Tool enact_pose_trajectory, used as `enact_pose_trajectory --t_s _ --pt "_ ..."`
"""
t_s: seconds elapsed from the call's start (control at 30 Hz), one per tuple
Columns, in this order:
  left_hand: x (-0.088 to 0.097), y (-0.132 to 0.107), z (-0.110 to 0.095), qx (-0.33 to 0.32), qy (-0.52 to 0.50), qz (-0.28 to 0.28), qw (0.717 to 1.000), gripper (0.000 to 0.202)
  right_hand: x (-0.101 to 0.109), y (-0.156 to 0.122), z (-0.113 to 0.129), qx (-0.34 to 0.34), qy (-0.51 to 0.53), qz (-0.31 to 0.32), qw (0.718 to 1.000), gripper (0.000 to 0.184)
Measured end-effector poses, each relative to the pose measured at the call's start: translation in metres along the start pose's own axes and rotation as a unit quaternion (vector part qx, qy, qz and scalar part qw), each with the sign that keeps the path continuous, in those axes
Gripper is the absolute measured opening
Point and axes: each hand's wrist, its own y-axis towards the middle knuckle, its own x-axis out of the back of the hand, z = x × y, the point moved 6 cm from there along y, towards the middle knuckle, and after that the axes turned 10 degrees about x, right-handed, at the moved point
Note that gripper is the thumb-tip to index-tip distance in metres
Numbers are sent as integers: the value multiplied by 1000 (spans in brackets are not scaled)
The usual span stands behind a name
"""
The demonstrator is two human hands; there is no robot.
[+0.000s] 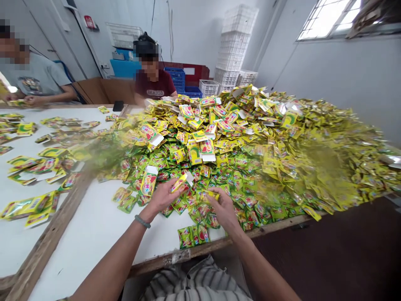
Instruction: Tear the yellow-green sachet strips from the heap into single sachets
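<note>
one small yellow carton (178, 183) sits in the left hand (164, 195), grip snug around it, white flap sticking out! across from it, the right hand (224, 207) has a narrow grip, pinching a yellow packet (212, 195) right above the green sachets (203, 213). another carton (148, 180) lies just past the left hand, on a big heap (232, 146) spread over the white table (106, 217).
</note>
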Motion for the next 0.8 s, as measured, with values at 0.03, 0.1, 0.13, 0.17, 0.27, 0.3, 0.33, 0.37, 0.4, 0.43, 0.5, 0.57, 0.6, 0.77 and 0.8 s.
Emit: enact_pose_trajectory --t_s 0.03,0.1,0.13,0.17,0.27,0.3,0.33,0.37,0.4,0.43,0.5,0.57,0.6,0.77,0.8 --pt "-5 -11 1 12 -40 25 999 29 -1 6 7 15 1 0 1000 26" --pt "-16 -31 2 31 -127 67 989 32 -6 18 18 41 -5 9 999 24" --pt "-20 -39 3 43 -172 76 981 33 -9 23 21 49 -12 30 998 23" --pt "-23 -46 4 55 -212 78 973 33 -14 27 22 53 -23 64 996 22" --pt "-25 -60 6 77 -271 76 957 32 -29 31 20 51 -68 193 978 17" --pt "-25 -63 6 75 -270 81 957 31 -31 31 20 53 -86 221 970 16" --pt "-25 -65 5 70 -261 88 959 32 -33 30 20 60 -106 237 964 16" --pt "-25 -66 4 63 -248 96 962 32 -34 30 22 70 -130 244 958 15" --pt "-26 -67 3 57 -233 104 965 33 -35 29 24 80 -154 249 953 15" --pt "-27 -68 3 53 -219 110 968 33 -38 28 26 88 -176 256 946 14" --pt "-30 -69 4 53 -205 117 970 34 -44 24 30 92 -197 268 938 14" --pt "-35 -70 8 69 -226 117 965 36 -49 21 30 79 -185 266 943 18" --pt "-37 -70 11 82 -247 116 959 37 -50 19 30 68 -170 259 948 21" --pt "-46 -72 21 140 -351 116 919 37 -43 8 30 63 -81 160 982 37" --pt "-47 -72 20 141 -359 116 915 37 -43 5 32 75 -85 147 983 34"
